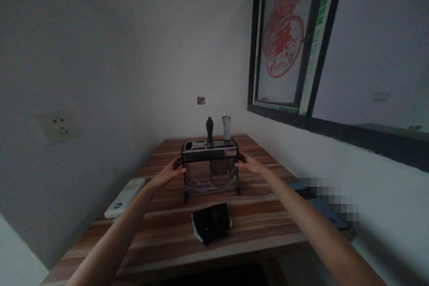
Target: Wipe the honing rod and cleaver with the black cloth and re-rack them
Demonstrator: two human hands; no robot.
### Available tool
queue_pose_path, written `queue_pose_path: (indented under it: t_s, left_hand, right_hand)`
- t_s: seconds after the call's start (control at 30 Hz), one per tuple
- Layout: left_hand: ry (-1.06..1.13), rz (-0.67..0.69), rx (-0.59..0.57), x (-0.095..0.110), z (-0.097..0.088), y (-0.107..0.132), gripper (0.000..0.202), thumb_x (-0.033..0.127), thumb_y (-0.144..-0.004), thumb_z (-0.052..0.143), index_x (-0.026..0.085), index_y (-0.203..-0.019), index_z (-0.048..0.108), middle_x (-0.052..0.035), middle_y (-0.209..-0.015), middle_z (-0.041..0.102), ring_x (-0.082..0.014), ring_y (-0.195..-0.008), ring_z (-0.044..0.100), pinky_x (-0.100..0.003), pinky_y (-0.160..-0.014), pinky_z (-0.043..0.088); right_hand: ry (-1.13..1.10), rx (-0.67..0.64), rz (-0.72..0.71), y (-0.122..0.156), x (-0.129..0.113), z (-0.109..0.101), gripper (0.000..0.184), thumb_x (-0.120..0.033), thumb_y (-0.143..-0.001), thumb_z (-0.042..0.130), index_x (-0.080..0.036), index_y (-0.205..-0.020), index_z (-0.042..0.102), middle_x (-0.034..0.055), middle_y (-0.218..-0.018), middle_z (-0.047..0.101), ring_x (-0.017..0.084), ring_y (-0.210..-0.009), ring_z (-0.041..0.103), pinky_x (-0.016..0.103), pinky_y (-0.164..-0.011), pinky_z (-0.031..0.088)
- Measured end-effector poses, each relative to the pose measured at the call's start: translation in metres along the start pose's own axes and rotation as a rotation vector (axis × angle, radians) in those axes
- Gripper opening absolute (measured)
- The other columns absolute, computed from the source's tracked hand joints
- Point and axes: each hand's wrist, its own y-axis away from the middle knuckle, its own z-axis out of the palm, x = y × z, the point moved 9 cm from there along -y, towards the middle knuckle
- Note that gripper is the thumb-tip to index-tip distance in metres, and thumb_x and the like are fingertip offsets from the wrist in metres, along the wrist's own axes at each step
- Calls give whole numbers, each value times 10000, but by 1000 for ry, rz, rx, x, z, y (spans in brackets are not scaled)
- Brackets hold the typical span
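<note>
A box-shaped device with a clear front, a dark metallic top and short black feet stands upright on the table. From its top rises a black bulb-shaped handle. Beside the handle, toward the right end, is a shiny crinkled silver cylinder. My left hand grips the left side of the device, thumb at the front edge and fingers partly hidden behind. On the opposite side, my right hand holds it the same way. A black pouch with pale edges lies in front of the device.
The wood-grain table runs between two walls. A white box rests at its left edge, and a flat bluish item lies at the right. An outlet is on the left wall; a dark-framed window is on the right.
</note>
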Motion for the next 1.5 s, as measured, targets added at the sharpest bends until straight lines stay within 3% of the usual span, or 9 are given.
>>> queue_pose_path:
  t_s: [0.17,0.47,0.67,0.87,1.07,1.3,1.5]
  left_hand:
    - [-19,-14,13,4,-1,-2,814,506,-628,754,188,-1312,448,-136,-1406,449,-321,-1311,379,-476,-1093,287]
    - [-31,-18,54,11,-1,-3,770,489,-596,779,168,-1232,488,-146,-1359,498,-328,-1247,458,-454,-1063,343]
    - [-2,10,44,17,9,-13,741,452,-610,783,159,-1223,489,-155,-1352,502,-320,-1250,455,-457,-1064,340]
    - [50,47,19,16,32,-42,794,422,-602,789,153,-1269,453,-169,-1360,480,-305,-1253,453,-468,-1062,334]
    - [92,67,-6,14,71,-70,733,380,-604,796,161,-1236,494,-162,-1326,506,-295,-1223,478,-471,-1032,364]
    - [148,71,-29,8,113,-92,704,363,-593,808,168,-1203,516,-149,-1323,504,-274,-1202,492,-435,-1010,399]
    - [155,55,-61,6,133,-100,748,337,-567,829,142,-1213,507,-170,-1291,528,-279,-1188,509,-445,-1020,390]
  right_hand:
    - [-34,24,-40,-6,8,-2,672,-403,-644,769,-259,-1254,524,65,-1312,543,268,-1246,459,480,-1089,294]
    - [-64,78,-64,-6,4,-3,628,-352,-624,783,-256,-1206,564,61,-1277,570,255,-1192,503,463,-1062,329]
    - [-79,107,-48,-3,0,-20,653,-365,-612,779,-253,-1217,562,69,-1279,571,258,-1184,509,442,-1008,394]
    - [-64,144,-18,9,-9,-56,657,-358,-594,789,-244,-1205,575,58,-1242,603,253,-1160,531,435,-1020,381]
    - [-29,165,33,33,-20,-94,557,-324,-603,784,-234,-1130,626,46,-1172,646,259,-1136,552,430,-1029,374]
    - [-29,186,117,57,-14,-131,449,-293,-619,765,-243,-1051,656,38,-1111,676,243,-1038,614,377,-957,445]
    - [-47,216,138,71,-5,-149,477,-298,-603,768,-228,-1059,647,51,-1077,688,252,-1035,620,388,-943,455]
